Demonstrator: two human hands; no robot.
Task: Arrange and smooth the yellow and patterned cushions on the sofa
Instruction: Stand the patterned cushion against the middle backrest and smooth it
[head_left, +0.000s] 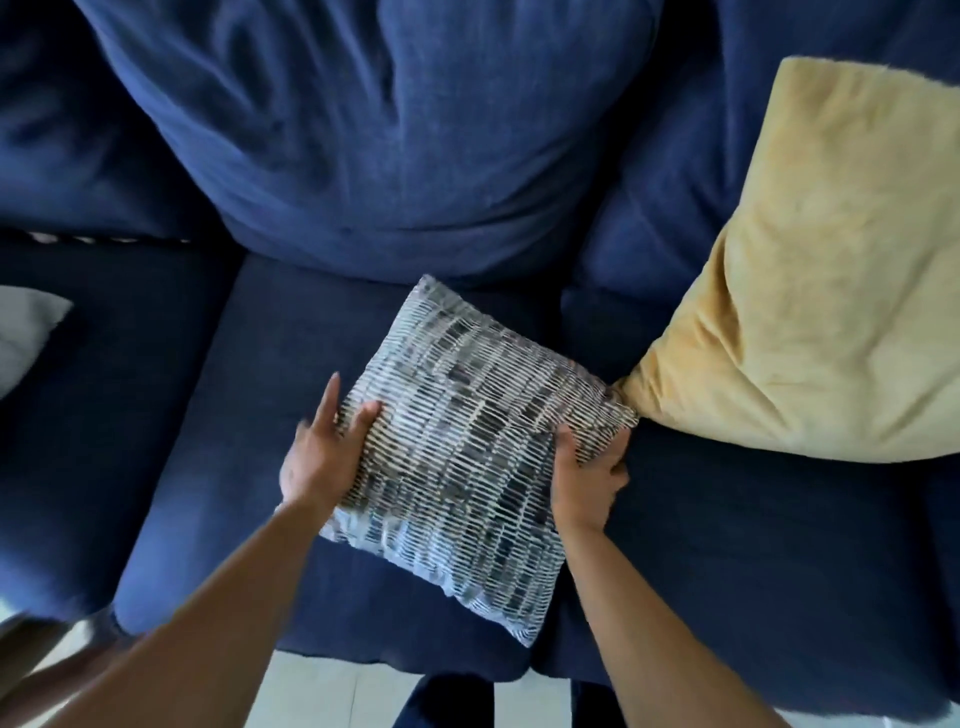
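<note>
A patterned cushion (462, 452) in grey, white and black dashes sits tilted over the middle seat of the dark blue sofa (218, 415). My left hand (324, 452) holds its left edge, thumb on top and fingers spread. My right hand (589, 475) grips its right edge near the corner, fingers curled under. That right corner touches the lower left corner of a large yellow cushion (810, 291), which leans against the sofa back on the right seat.
A big blue back cushion (395, 130) fills the sofa's middle rear. A light grey cushion corner (26, 332) pokes in at the left edge. Pale floor tiles (337, 691) show below the sofa's front edge.
</note>
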